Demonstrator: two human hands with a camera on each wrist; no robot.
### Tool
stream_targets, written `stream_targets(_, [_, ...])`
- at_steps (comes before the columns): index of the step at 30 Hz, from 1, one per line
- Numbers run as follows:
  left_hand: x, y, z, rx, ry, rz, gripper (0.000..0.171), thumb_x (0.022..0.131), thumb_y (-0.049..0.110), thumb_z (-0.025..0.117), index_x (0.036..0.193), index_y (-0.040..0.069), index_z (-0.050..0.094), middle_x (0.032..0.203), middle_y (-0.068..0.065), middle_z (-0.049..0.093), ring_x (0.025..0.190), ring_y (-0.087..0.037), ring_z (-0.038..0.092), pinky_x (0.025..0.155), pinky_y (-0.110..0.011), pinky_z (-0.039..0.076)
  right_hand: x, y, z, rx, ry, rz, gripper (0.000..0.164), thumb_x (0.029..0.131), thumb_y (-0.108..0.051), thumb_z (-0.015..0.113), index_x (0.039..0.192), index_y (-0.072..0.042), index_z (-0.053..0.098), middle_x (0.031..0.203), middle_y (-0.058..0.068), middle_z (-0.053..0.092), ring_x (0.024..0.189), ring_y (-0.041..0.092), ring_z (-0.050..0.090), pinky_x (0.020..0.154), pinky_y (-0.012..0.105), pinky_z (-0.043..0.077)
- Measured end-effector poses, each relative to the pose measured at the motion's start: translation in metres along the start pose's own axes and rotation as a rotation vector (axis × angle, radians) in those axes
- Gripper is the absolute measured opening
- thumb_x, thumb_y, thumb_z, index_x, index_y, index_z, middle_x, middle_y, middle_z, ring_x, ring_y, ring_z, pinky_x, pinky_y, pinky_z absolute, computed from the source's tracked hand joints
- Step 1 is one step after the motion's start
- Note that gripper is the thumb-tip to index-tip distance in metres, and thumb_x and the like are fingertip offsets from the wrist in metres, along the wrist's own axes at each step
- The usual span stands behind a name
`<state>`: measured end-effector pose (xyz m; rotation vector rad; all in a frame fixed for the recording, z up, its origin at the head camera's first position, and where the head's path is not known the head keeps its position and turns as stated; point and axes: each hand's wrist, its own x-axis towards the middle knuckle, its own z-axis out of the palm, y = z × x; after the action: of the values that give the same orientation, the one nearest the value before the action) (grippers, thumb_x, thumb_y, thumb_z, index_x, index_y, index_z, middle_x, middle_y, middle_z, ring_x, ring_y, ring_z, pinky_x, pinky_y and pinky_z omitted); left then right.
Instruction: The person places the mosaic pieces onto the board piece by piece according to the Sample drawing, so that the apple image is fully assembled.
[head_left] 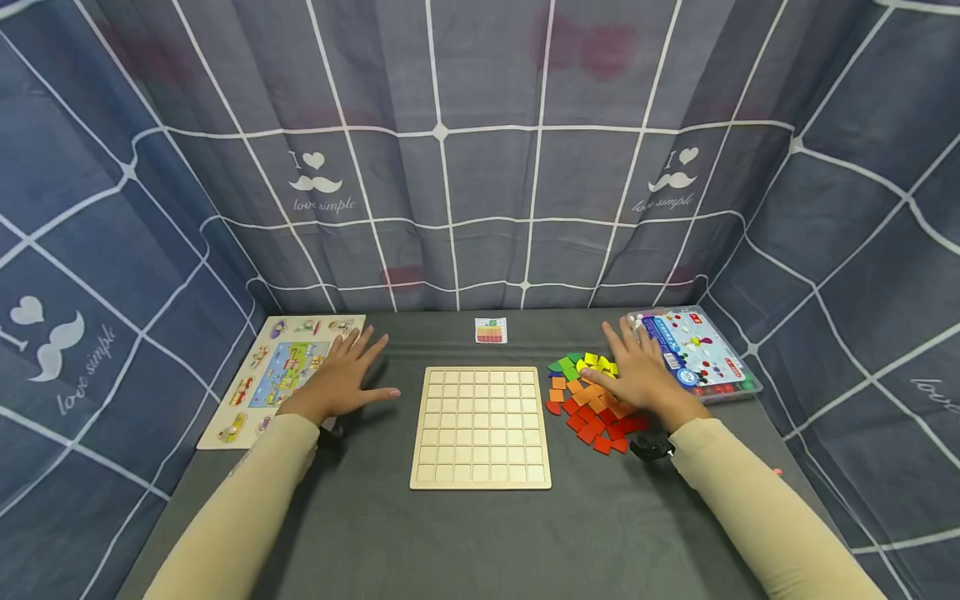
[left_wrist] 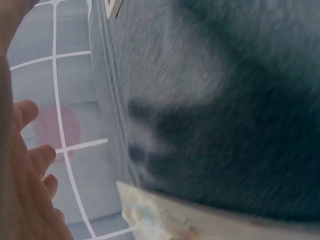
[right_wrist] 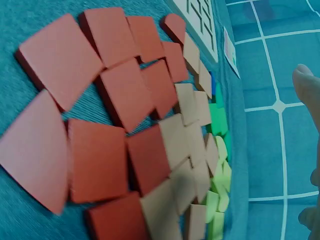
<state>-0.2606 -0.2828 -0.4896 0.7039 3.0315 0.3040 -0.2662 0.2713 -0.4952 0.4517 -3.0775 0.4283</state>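
Observation:
A square wooden board (head_left: 481, 428) with a grid of shallow cells lies in the middle of the grey table. To its right spreads a heap of coloured tiles (head_left: 591, 425), red and orange in front, yellow, green and a little blue behind. Above the heap my right hand (head_left: 637, 371) hovers with spread fingers, holding nothing. In the right wrist view, red tiles (right_wrist: 100, 160) fill the near side. My left hand (head_left: 341, 379), also spread and holding nothing, is over the right edge of a picture puzzle board (head_left: 251, 367). The left wrist view shows its fingers (left_wrist: 42, 160) apart from anything.
A small printed card (head_left: 491, 331) lies behind the grid board. At the back right rests a clear plastic case (head_left: 701, 350) with a printed cover and coloured balls inside. Checked curtains (head_left: 480, 175) enclose the table (head_left: 480, 542) at the back and both sides.

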Motion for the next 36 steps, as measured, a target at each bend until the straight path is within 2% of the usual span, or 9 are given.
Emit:
stream_targets(8, [-0.002, 0.012, 0.019, -0.044, 0.016, 0.016, 0.115, 0.087, 0.080, 0.062, 0.170, 0.012, 0.022, 0.173, -0.020, 0.011, 0.157, -0.045, 0.007, 0.124, -0.067, 0.005, -0.001, -0.001, 0.015, 0.049, -0.005, -0.002, 0.101, 0.101, -0.068, 0.053, 0.170, -0.007, 0.014, 0.171, 0.028, 0.005, 0.152, 0.058, 0.006, 0.119, 0.076, 0.001])
stream_targets(12, [-0.003, 0.020, 0.028, -0.077, 0.023, 0.017, 0.115, 0.087, 0.080, 0.063, 0.169, 0.009, 0.025, 0.172, -0.022, 0.015, 0.156, -0.048, 0.011, 0.123, -0.068, 0.007, -0.001, -0.004, 0.018, 0.080, -0.026, 0.001, 0.098, 0.102, -0.068, 0.050, 0.170, -0.006, 0.014, 0.172, 0.028, 0.005, 0.153, 0.057, 0.008, 0.119, 0.076, 0.002])
stream_targets(19, [-0.003, 0.035, 0.042, -0.152, 0.008, 0.048, 0.112, 0.088, 0.072, 0.070, 0.167, 0.005, 0.028, 0.171, -0.022, 0.020, 0.156, -0.046, 0.014, 0.125, -0.064, 0.003, 0.004, -0.008, 0.024, 0.150, -0.030, -0.012, 0.095, 0.105, -0.065, 0.047, 0.169, -0.003, 0.015, 0.171, 0.028, 0.009, 0.153, 0.056, 0.010, 0.121, 0.072, 0.003])
stream_targets(27, [-0.008, 0.048, 0.054, -0.179, -0.008, 0.091, 0.114, 0.087, 0.074, 0.069, 0.167, 0.006, 0.028, 0.170, -0.018, 0.025, 0.156, -0.044, 0.018, 0.125, -0.064, 0.006, 0.012, -0.014, 0.035, 0.186, -0.040, -0.021, 0.090, 0.106, -0.057, 0.051, 0.168, -0.001, 0.018, 0.171, 0.029, 0.012, 0.153, 0.055, 0.009, 0.121, 0.071, 0.003])
stream_targets(31, [-0.008, 0.052, 0.059, -0.192, -0.006, 0.090, 0.110, 0.089, 0.072, 0.069, 0.167, 0.005, 0.030, 0.170, -0.019, 0.027, 0.155, -0.044, 0.019, 0.123, -0.068, 0.005, 0.017, -0.016, 0.038, 0.184, -0.037, -0.036, 0.090, 0.106, -0.060, 0.050, 0.167, 0.000, 0.022, 0.170, 0.028, 0.016, 0.153, 0.054, 0.012, 0.122, 0.070, 0.004])
stream_targets(36, [-0.008, 0.051, 0.064, -0.195, -0.005, 0.056, 0.098, 0.096, 0.065, 0.065, 0.167, 0.007, 0.030, 0.170, -0.017, 0.027, 0.156, -0.041, 0.019, 0.123, -0.069, 0.000, 0.024, -0.019, 0.040, 0.185, -0.043, -0.071, 0.088, 0.106, -0.060, 0.050, 0.165, 0.001, 0.028, 0.168, 0.027, 0.023, 0.152, 0.053, 0.015, 0.123, 0.068, 0.005])
